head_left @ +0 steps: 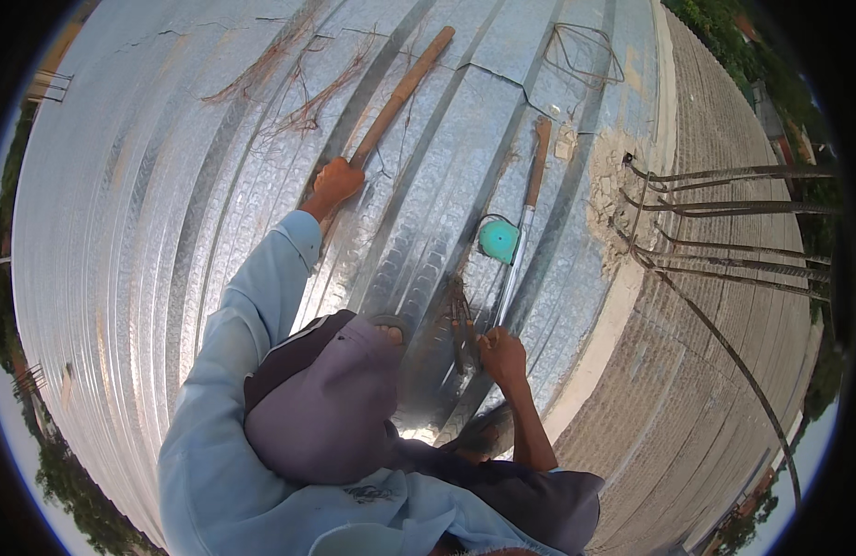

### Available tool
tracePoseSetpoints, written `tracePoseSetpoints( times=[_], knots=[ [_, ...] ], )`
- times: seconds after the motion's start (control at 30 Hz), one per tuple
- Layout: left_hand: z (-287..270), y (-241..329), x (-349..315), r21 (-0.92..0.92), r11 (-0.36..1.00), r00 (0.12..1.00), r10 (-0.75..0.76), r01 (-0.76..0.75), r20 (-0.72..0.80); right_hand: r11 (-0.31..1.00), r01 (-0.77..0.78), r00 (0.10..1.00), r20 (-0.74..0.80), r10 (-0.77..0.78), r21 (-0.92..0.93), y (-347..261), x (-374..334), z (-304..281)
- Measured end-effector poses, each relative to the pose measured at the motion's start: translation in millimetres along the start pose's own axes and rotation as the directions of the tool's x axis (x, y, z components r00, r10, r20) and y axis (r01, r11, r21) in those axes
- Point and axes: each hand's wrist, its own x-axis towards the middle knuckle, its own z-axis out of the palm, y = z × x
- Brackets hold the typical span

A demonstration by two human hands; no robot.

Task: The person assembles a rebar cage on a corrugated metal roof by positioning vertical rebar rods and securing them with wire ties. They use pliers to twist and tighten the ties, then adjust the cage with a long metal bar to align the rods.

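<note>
Fingers of the left hand [333, 187] are curled tight round a long brown rod [402, 93], so that grip is pretty clear. Right hand [502, 356] is bunched up narrow by the lower end of a slim bar [536, 171], and honestly I can't tell if it's pinching anything.

Rod's straight, looks roundish, a reddish, weathered brown with a blunt far end. It slants across the ribbed metal sheet [206, 176], far end up and to the right of the fist, the near end hidden around the hand and sleeve [261, 269]. Slim bar is brown up top and shiny silver lower down, with a green tape measure [498, 240] right beside it. Some dark, thin pieces [459, 310] sit just left of the right hand, too blurry to name.

Edge-wise: raised ribs run lengthwise, a sheet seam sits past the rod's far end, and a pale concrete edge [590, 363] borders the right side, with rebar [743, 206] sticking out over there. Plenty of room left of the rod, apart from rusty wires [326, 93] near its upper half. Right hand's tighter, between the knee [331, 398] and that concrete.
</note>
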Motion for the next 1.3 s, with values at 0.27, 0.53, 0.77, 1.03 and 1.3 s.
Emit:
tracePoseSetpoints(
  times=[0.27, 0.53, 0.77, 1.03, 1.3],
  knots=[
    [-59.9, 30.5, -72.0, -0.696, 0.716, 0.948, 0.186, 0.049, 0.258, 1.0, -0.005, 0.996, -0.085, 0.006, 0.021, 12.8, -28.2, -8.3],
    [-101.0, 13.3, -152.7, -0.305, 0.84, 0.892, 0.444, -0.449, -0.088, 0.977, 0.19, 0.941, -0.301, -0.153, 0.095, -3.8, -39.8, -99.6],
    [-120.0, 18.5, -199.5, 0.106, 0.678, 0.686, 0.722, -0.727, 0.088, 0.002, -0.146, 0.975, 0.144, -0.168, 0.989, 66.2, -62.4, -162.5],
    [-132.8, 148.6, -179.6, 0.199, -0.166, -0.122, 0.968, -0.966, 0.219, 0.088, -0.161, 0.901, 0.183, -0.394, 0.983, 99.3, -199.7, -170.0],
    [-98.1, 305.4, -277.6, 0.175, -0.614, -0.491, 0.745, -0.77, 0.452, 0.777, -0.197, 0.935, 0.353, -0.034, 0.598, 124.0, -278.7, -142.1]
  ],
)
